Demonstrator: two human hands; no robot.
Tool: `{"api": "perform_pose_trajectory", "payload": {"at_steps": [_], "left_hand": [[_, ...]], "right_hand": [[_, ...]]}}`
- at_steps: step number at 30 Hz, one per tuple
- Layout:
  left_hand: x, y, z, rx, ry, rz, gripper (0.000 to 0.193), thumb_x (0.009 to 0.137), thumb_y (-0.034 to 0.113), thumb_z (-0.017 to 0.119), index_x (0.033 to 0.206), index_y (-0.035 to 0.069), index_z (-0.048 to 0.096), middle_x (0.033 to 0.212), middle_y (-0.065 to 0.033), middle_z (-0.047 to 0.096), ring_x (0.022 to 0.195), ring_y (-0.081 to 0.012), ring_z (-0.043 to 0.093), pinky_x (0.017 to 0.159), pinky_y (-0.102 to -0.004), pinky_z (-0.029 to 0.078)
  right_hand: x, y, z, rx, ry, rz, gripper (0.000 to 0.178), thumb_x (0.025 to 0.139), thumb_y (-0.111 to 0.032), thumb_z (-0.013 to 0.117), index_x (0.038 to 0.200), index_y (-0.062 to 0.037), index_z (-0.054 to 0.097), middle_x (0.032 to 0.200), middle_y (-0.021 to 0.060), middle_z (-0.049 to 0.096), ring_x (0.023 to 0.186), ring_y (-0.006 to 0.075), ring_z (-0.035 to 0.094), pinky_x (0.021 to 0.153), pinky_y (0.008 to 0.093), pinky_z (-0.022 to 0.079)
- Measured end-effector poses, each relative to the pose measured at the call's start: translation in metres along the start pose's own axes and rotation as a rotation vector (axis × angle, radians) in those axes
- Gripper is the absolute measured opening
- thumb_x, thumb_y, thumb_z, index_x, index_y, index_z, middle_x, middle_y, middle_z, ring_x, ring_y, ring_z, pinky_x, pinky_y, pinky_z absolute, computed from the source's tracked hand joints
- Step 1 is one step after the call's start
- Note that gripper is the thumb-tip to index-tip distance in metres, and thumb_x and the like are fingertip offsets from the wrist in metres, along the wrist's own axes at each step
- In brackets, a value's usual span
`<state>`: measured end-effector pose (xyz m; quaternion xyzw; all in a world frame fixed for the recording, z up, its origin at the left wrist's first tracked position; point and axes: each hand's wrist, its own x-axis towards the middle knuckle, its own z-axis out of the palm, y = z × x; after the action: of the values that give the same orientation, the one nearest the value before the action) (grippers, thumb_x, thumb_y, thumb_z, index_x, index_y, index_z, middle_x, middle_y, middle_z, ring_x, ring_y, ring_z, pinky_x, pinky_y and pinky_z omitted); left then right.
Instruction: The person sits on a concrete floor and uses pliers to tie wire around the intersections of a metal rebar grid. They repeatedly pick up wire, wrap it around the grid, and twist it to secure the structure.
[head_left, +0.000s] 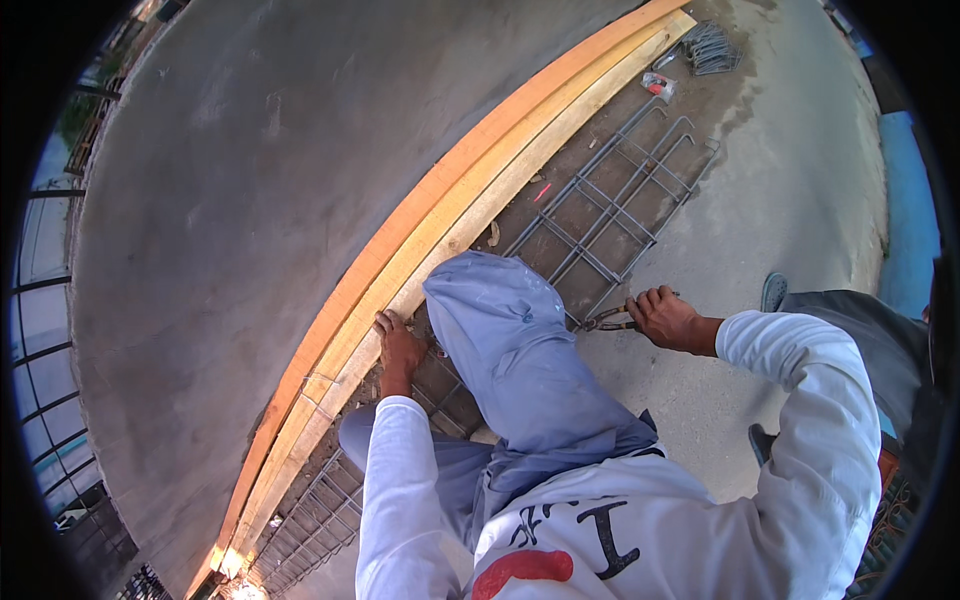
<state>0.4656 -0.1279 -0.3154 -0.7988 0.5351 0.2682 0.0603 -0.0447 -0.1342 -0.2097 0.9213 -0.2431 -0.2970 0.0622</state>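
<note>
My right hand [662, 318] is closed around the handles of a pair of pincers [612, 318]. Their jaws point left and meet the edge of a steel rebar cage [612, 205] lying on the ground. The cage is made of long bars crossed by thinner stirrups, with hooked ends at the far side. My left hand [400, 350] rests its fingertips on the near edge of the long wooden boards [440, 225], its fingers partly foreshortened. My bent leg in blue-grey trousers [510, 330] crosses over the cage and hides its middle.
A smooth grey concrete surface [240, 180] spreads beyond the boards. Bent steel stirrups [712, 50] lie in a pile at the far right, near a small plastic packet [658, 85]. Another person's dark-trousered leg [860, 330] and shoes are close on my right. More cage [310, 520] extends lower left.
</note>
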Motion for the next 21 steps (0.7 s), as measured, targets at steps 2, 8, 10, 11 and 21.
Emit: {"api": "perform_pose_trajectory", "payload": {"at_steps": [2, 8, 10, 11, 21], "left_hand": [[-0.001, 0.001, -0.001, -0.012, 0.005, 0.005, 0.11, 0.077, 0.028, 0.081, 0.156, -0.005, 0.012, 0.164, -0.0296, 0.007, 0.152, -0.0457, 0.009, 0.123, -0.0473, 0.026], [-0.002, 0.0, -0.001, -0.011, 0.009, -0.005, 0.115, 0.075, 0.033, 0.084, 0.156, -0.006, 0.012, 0.163, -0.0308, 0.007, 0.152, -0.0463, 0.009, 0.123, -0.0472, 0.026], [0.0, -0.003, -0.002, 0.004, 0.019, -0.01, 0.117, 0.075, 0.035, 0.084, 0.156, -0.007, 0.011, 0.163, -0.0316, 0.007, 0.152, -0.0466, 0.009, 0.123, -0.0471, 0.025], [-0.001, -0.002, -0.003, -0.008, 0.016, -0.003, 0.117, 0.074, 0.035, 0.084, 0.156, -0.007, 0.011, 0.163, -0.0319, 0.007, 0.152, -0.0468, 0.009, 0.123, -0.0469, 0.024], [-0.003, -0.002, -0.008, 0.002, -0.011, -0.03, 0.119, 0.074, 0.04, 0.085, 0.156, -0.007, 0.013, 0.163, -0.031, 0.007, 0.152, -0.0455, 0.009, 0.124, -0.0461, 0.023]], "right_hand": [[0.0, -0.009, 0.016, 0.259, -0.094, 0.071, 0.043, 0.102, -0.034, 0.05, 0.123, 0.0037, 0.056, 0.101, 0.0182, 0.066, 0.087, 0.026, 0.068, 0.066, 0.0374, 0.051], [0.012, -0.011, 0.005, 1.769, -0.844, 0.466, 0.054, 0.106, -0.049, 0.041, 0.11, 0.0012, 0.06, 0.081, 0.0137, 0.066, 0.076, 0.0255, 0.069, 0.067, 0.0406, 0.055], [0.004, -0.022, 0.051, 2.544, -0.89, 0.424, 0.059, 0.106, -0.054, 0.039, 0.106, 0.0011, 0.06, 0.078, 0.0136, 0.066, 0.074, 0.0266, 0.07, 0.064, 0.0421, 0.057], [0.004, -0.025, 0.052, 2.448, -0.902, 0.439, 0.059, 0.104, -0.055, 0.042, 0.106, 0.0013, 0.059, 0.079, 0.0137, 0.066, 0.074, 0.0265, 0.07, 0.065, 0.0423, 0.057], [0.007, -0.036, 0.0, 1.198, -0.478, 0.435, 0.052, 0.087, -0.039, 0.072, 0.113, 0.0022, 0.055, 0.093, 0.0207, 0.07, 0.086, 0.0358, 0.072, 0.074, 0.0462, 0.059]]}}
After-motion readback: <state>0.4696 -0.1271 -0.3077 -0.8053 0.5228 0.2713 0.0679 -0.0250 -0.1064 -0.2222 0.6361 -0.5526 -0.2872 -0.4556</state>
